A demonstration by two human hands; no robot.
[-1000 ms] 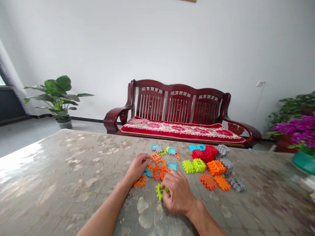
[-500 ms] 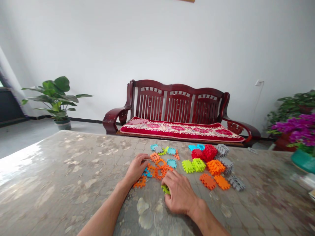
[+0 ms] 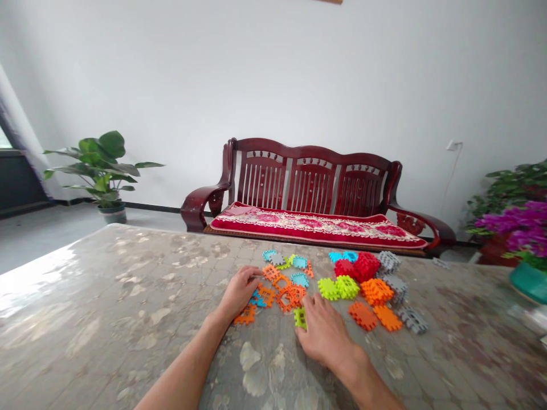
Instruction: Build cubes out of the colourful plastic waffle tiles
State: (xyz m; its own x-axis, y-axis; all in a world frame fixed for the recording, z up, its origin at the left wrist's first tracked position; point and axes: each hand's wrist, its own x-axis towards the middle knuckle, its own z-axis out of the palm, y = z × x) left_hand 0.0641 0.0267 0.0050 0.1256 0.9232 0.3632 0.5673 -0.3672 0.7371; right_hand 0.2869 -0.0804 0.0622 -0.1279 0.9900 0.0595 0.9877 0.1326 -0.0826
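Note:
Flat toothed plastic tiles lie on a patterned table (image 3: 106, 319). My left hand (image 3: 237, 291) rests with curled fingers on the left edge of a joined group of orange tiles (image 3: 285, 291), next to a small blue tile (image 3: 256, 298). My right hand (image 3: 325, 333) lies over a lime green tile (image 3: 299, 317) just below the orange group, fingers bent down on it. A loose orange tile (image 3: 245, 315) sits under my left wrist.
To the right stand small built cubes: lime green (image 3: 339, 287), red (image 3: 358, 265), orange (image 3: 375, 291), grey (image 3: 393, 272). Flat orange (image 3: 375, 316) and grey tiles (image 3: 412, 320) lie nearby. A teal flower pot (image 3: 529, 281) stands at the table's right edge. A wooden bench is behind.
My right hand has slid the lime green tile up and to the right, from near the table's front to just below the orange group. My left hand has stayed put.

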